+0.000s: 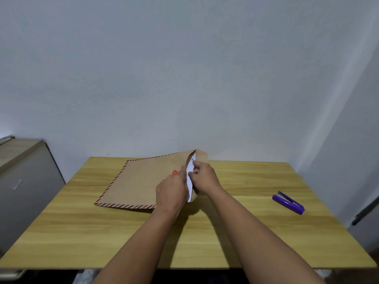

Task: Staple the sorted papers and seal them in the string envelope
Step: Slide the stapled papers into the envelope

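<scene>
A pale grey wall (184, 68) fills the upper half of the view above a light wooden table (256, 232). At the far left stands a grey cabinet (24, 181). On the table's far middle lies a large brown envelope (139, 185) edged in red and blue stripes, its open end raised toward the right, its flap (202, 155) standing up behind the hands. A person's two bare forearms reach in from the bottom edge and meet at that opening. The left hand (171, 193) grasps the upper lip of the envelope's mouth, holding it lifted. The right hand (205, 177) pinches the white papers (189, 181), which stand on edge partly inside the opening. A purple stapler (288, 202) rests alone on the table, well apart to the right. A small red disc (174, 172), the string fastener, shows on the envelope just beside the left hand's fingers.
</scene>
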